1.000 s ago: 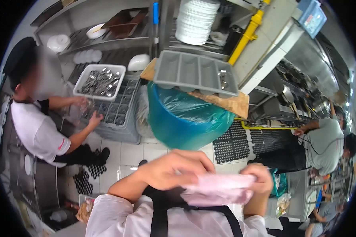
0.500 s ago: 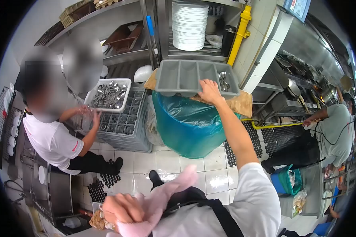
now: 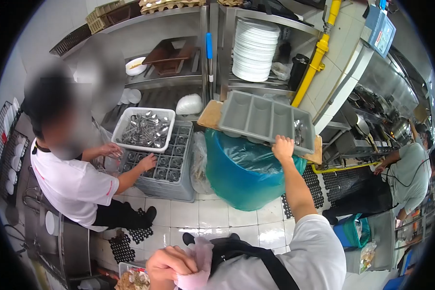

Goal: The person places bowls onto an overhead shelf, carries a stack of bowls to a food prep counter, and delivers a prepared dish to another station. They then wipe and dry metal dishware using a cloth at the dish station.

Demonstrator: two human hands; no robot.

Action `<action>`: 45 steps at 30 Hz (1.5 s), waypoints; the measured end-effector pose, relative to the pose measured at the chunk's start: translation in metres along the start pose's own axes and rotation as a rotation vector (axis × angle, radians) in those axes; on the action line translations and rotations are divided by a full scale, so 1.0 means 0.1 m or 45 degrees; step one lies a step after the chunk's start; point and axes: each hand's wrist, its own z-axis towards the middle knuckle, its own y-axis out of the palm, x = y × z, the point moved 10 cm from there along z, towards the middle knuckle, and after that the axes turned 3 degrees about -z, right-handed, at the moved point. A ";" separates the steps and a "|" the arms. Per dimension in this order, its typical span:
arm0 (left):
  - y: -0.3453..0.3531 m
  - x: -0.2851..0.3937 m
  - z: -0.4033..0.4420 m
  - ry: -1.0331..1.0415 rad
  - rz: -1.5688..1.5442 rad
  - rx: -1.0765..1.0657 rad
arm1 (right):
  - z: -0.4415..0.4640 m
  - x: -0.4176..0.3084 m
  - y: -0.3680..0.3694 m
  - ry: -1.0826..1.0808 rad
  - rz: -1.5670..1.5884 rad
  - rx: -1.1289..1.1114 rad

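A grey cutlery tray (image 3: 255,116) with long compartments lies on a wooden board (image 3: 210,115) across the top of a large blue bin (image 3: 217,179) lined with a green bag. Spoons (image 3: 299,133) lie in its rightmost compartment. My right hand (image 3: 282,147) grips the tray's near rim toward the right, its fingers curled over the edge. Close to my body, my left hand (image 3: 171,263) is closed around a pink cloth (image 3: 201,258), which hangs bunched from the fist.
On the left a co-worker (image 3: 72,179) reaches over a grey glass rack (image 3: 166,166). A white basket of cutlery (image 3: 144,128) sits on that rack. Stacked white plates (image 3: 256,50) stand on the back shelf. Another person (image 3: 408,169) works at the right.
My view has shifted, and the tray appears more slanted. The pink cloth swung out earlier and now hangs closer to my left hand. The co-worker's hand has moved onto the glass rack.
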 end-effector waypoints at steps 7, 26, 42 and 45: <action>-0.51 0.36 -0.45 -0.022 0.045 0.132 | 0.06 -0.03 -0.12 0.213 -0.089 -0.091; -1.28 1.66 -1.00 -0.132 1.365 0.649 | -1.75 -3.85 -2.31 -0.629 2.195 -0.821; -1.58 2.32 -1.89 -0.079 1.236 1.204 | -1.73 -3.49 -0.95 -0.431 2.150 -1.401; -1.71 2.34 -1.97 -0.264 1.520 1.366 | -1.59 -3.25 -1.01 0.005 2.617 -1.495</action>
